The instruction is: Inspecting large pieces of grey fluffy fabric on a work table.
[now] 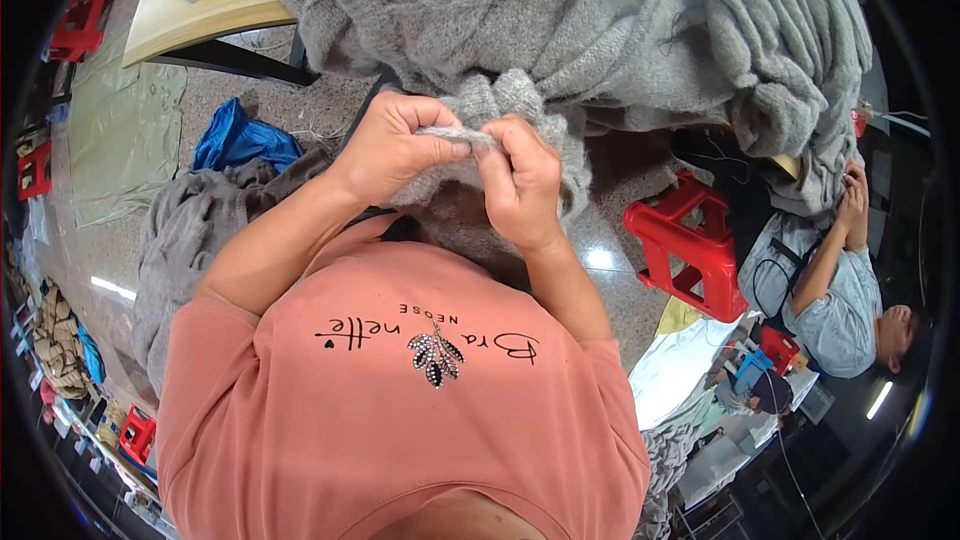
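Here | left hand (395,145) pinching grey knit (480,105); right hand (520,180) pinching same edge

Operator wears a salmon-pink short-sleeved shirt (400,410), filling the lower centre of the frame, with dark script lettering and a beaded leaf motif (436,355); forearms bare.

This looks like a garment workshop. A heap of grey knitwear (620,20) covers a wooden worktable (200,15) far ahead, more knit pieces (185,230) lie on the polished floor at left, and red plastic stools (690,245) stand beside another seated worker (835,290) at right.
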Demonstrator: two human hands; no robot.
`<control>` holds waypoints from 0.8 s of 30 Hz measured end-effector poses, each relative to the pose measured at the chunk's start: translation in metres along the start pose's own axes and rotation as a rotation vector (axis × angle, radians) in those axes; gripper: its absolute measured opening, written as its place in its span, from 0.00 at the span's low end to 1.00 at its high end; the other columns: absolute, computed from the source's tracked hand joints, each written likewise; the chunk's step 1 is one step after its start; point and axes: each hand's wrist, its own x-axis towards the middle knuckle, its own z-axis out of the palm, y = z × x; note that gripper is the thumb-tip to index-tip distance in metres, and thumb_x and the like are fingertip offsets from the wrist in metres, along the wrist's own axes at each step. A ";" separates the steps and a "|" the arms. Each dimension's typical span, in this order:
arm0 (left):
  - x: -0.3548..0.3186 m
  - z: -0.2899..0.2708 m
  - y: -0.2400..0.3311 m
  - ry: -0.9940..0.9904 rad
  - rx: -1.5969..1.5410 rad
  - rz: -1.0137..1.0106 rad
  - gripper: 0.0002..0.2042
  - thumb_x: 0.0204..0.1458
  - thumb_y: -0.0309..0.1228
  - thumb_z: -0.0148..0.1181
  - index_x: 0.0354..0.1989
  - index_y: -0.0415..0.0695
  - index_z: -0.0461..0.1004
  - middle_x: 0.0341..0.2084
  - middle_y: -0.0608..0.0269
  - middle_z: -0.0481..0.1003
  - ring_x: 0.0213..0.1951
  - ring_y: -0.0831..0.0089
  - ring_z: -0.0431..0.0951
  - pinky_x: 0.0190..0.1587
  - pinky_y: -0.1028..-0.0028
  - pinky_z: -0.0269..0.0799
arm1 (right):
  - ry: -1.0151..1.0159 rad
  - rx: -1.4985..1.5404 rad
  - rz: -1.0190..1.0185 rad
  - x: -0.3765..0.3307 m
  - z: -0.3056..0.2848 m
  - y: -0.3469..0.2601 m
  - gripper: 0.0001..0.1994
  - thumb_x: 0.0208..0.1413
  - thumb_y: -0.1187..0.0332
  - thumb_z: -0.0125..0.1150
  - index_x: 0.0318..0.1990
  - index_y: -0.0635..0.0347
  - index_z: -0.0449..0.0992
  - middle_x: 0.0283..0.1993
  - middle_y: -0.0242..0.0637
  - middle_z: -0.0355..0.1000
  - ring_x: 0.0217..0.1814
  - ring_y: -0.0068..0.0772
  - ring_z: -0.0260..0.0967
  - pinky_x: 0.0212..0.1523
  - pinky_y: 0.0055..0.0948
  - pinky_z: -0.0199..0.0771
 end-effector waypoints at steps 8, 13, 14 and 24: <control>0.007 -0.007 0.007 0.107 -0.393 -0.081 0.02 0.43 0.22 0.54 0.21 0.39 0.71 0.17 0.70 0.70 0.19 0.86 0.65 0.23 0.84 0.61 | 0.159 -0.317 -0.084 -0.013 -0.034 0.017 0.16 0.39 0.77 0.59 0.39 0.65 0.68 0.41 0.44 0.66 0.42 0.38 0.65 0.42 0.27 0.64; 0.011 -0.014 0.005 0.123 -0.338 -0.076 0.04 0.45 0.23 0.54 0.21 0.39 0.71 0.19 0.69 0.71 0.21 0.86 0.68 0.25 0.84 0.63 | -0.026 -0.134 0.432 -0.046 -0.059 0.044 0.14 0.41 0.76 0.59 0.39 0.68 0.69 0.34 0.37 0.70 0.35 0.23 0.65 0.37 0.22 0.65; 0.010 -0.011 0.008 0.111 -0.320 -0.072 0.03 0.45 0.23 0.55 0.21 0.39 0.71 0.19 0.68 0.72 0.22 0.85 0.68 0.25 0.84 0.63 | -0.092 -0.088 0.518 -0.046 -0.059 0.045 0.13 0.42 0.76 0.59 0.38 0.69 0.70 0.32 0.35 0.70 0.33 0.20 0.64 0.36 0.20 0.65; 0.005 -0.011 0.019 0.130 -0.419 -0.115 0.02 0.45 0.23 0.55 0.24 0.37 0.71 0.22 0.64 0.73 0.24 0.82 0.71 0.27 0.82 0.67 | 0.363 -0.017 0.257 -0.039 -0.061 0.029 0.12 0.42 0.84 0.51 0.37 0.68 0.70 0.32 0.33 0.70 0.33 0.20 0.66 0.36 0.19 0.66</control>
